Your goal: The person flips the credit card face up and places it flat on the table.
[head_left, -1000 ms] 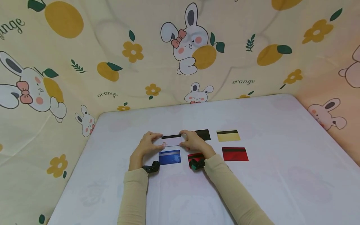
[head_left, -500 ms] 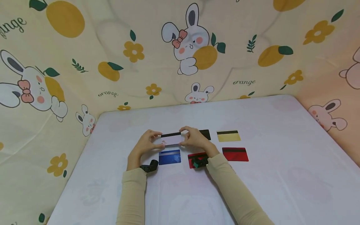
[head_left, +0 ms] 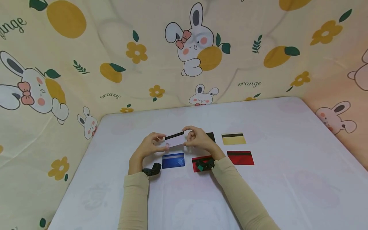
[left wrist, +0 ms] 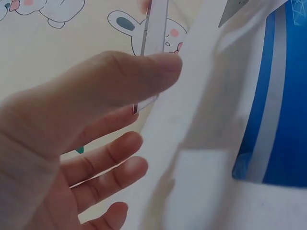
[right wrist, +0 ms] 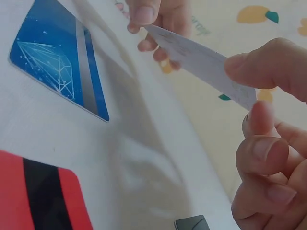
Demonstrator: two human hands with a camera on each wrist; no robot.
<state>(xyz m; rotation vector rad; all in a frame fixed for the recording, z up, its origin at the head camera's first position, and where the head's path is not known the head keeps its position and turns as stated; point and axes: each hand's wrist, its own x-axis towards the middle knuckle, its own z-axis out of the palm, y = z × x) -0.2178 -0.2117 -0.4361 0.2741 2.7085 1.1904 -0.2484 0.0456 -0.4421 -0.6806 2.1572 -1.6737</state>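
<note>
The white card [head_left: 175,140] has risen at its right end. Left hand [head_left: 149,145] and right hand [head_left: 200,140], partly spread, pinch opposite ends (light, even pressure should prevent bending) above the desk [head_left: 184,201], beyond the blue card [head_left: 173,161].

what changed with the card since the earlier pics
The white card has tilted, its right end higher in the head view, raised by the right hand. The left hand still holds the other end. The blue card and gold card lie as before.
</note>
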